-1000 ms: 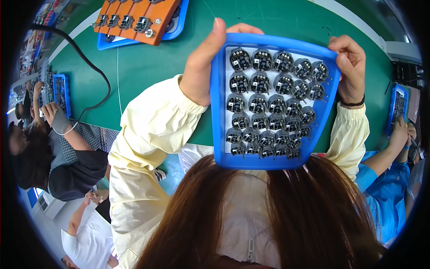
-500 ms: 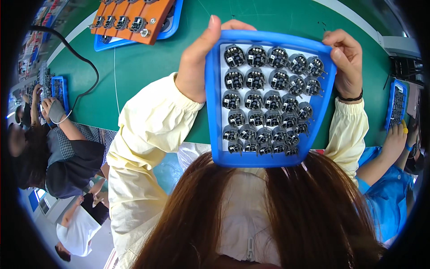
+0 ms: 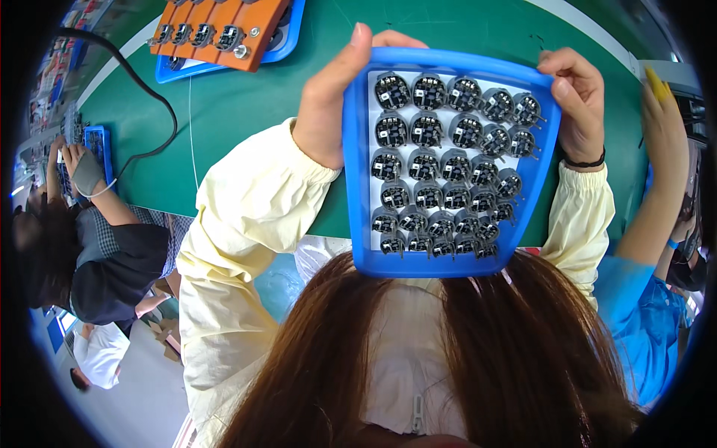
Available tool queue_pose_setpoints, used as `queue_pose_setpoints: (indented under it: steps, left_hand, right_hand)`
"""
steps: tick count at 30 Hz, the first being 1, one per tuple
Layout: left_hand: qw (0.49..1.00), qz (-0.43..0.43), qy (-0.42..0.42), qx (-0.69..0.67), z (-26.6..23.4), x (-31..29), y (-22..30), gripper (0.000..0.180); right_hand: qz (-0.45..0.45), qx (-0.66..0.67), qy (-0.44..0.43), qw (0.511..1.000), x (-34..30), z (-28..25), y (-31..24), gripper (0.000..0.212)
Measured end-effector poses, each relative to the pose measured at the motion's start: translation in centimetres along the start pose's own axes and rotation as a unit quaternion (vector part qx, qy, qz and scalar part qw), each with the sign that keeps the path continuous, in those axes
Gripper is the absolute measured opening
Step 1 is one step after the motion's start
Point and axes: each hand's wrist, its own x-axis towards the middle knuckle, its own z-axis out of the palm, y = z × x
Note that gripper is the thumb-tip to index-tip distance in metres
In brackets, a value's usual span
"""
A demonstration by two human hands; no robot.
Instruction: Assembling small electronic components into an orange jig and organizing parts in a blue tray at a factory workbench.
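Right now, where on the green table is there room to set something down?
Bare green table shows between the orange block, your left hand and left sleeve; another patch lies beyond the held blue tray, between the block and your right hand. It's crowded upper left, where the block overlaps another blue tray, and tight at right beside a co-worker's arm.

parts [image 3: 455,168] in tray [image 3: 433,267], fixture [image 3: 213,19] to its left

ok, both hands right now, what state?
Left hand: holding the blue rectangular plastic tray of round black electronic parts, at its upper left corner.
Right hand: holding that tray at its upper right corner.
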Motion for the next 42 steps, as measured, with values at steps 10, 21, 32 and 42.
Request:
queue_pose_setpoints:
  steps: [10, 21, 32, 42]
  left_hand:
    - [0.887, 0.167, 0.163, 0.4, -0.8, 0.7, 1.2, 0.04]
    - [0.469, 0.518, -0.022, 0.715, 0.9, 0.2, 4.0, 0.015]
    - [0.423, 0.37, -0.047, 0.826, 1.9, -3.7, 2.7, 0.024]
    - [0.425, 0.373, 0.026, 0.825, 1.1, -3.4, 0.9, 0.016]
  right_hand:
    - [0.045, -0.077, 0.014, 0.996, 0.7, 0.4, -0.4, 0.016]
    - [-0.06, -0.349, 0.047, 0.934, 1.3, 1.8, -1.7, 0.01]
    - [-0.115, -0.363, 0.076, 0.922, 0.7, 2.4, -2.3, 0.014]
    - [-0.141, -0.383, 0.067, 0.911, 1.1, 2.3, -1.8, 0.014]
